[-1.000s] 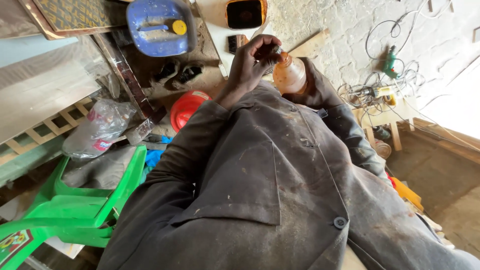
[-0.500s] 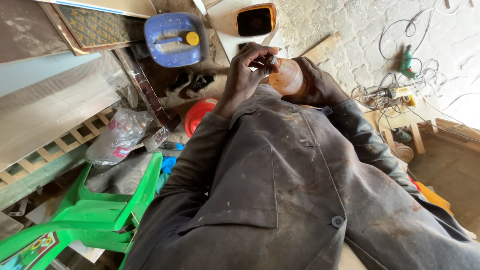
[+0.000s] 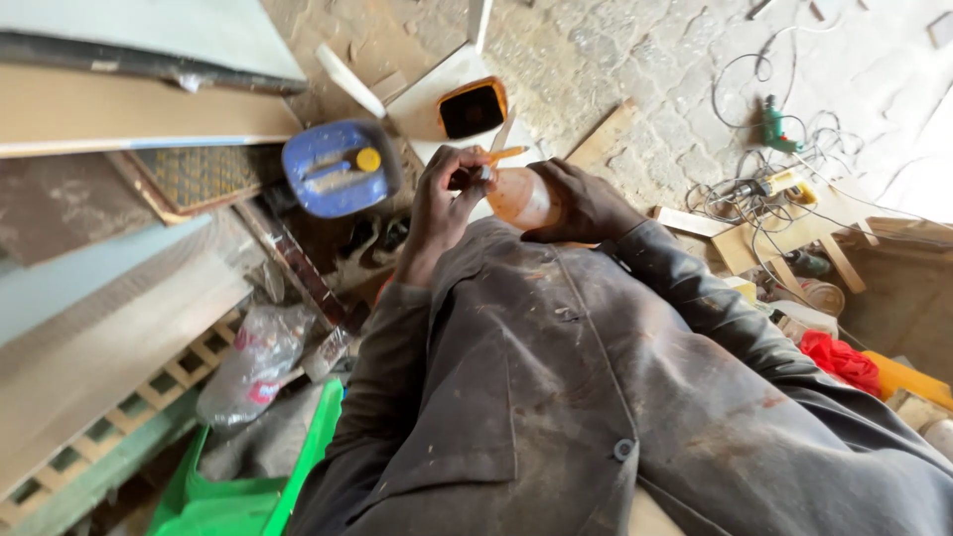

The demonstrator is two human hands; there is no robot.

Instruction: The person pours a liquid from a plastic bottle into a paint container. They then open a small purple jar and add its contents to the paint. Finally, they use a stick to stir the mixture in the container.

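Above the grey coat, centre | right hand (image 3: 586, 203) grasping orange bottle (image 3: 518, 197) by its body, bottle tilted, nozzle far-left | left hand (image 3: 444, 199) fingers pinched at the bottle's neck | blue canister (image 3: 338, 169) on floor just left | green plastic chair (image 3: 248, 491) near left | tangled cables (image 3: 784, 179) far right

Orange translucent squeeze bottle (image 3: 518, 197), lying sideways above dusty jacket, thin orange nozzle (image 3: 508, 155) pointing away.
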